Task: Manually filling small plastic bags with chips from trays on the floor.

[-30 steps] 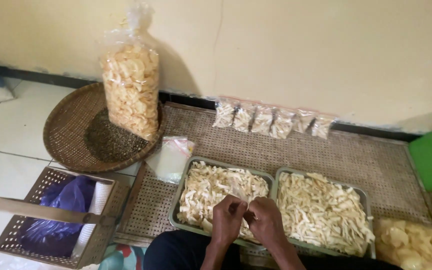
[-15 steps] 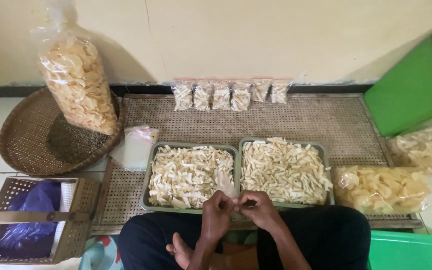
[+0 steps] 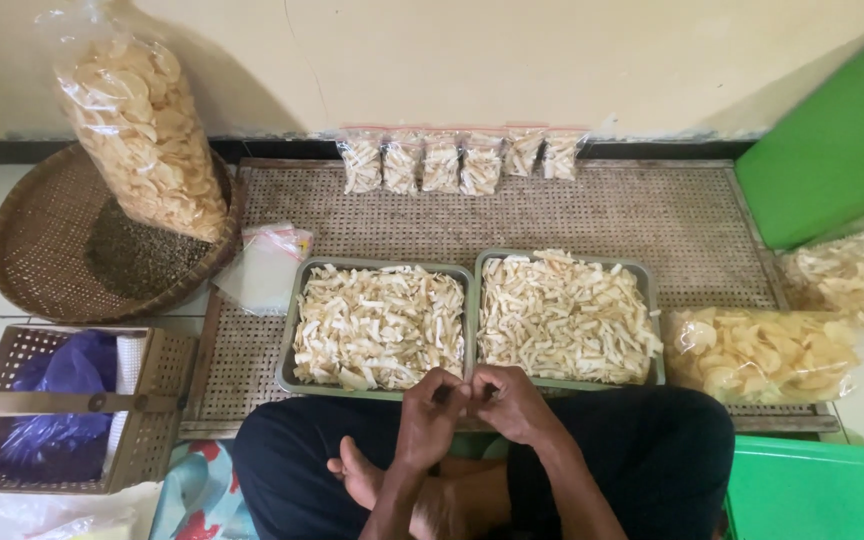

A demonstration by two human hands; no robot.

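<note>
Six filled small bags [image 3: 460, 160] stand by the wall; both trays [image 3: 382, 325] of chips remain heaped, so I judge most packing is left. My left hand [image 3: 430, 415] and right hand [image 3: 512, 400] meet, fingers pinched together on something unseen. Compared with half a second ago, little differs.

Soft, even daylight; sharp focus throughout. A tall bag of crackers [image 3: 142, 140] casts a faint shadow (rightward) on the wall [image 3: 552, 60].
</note>
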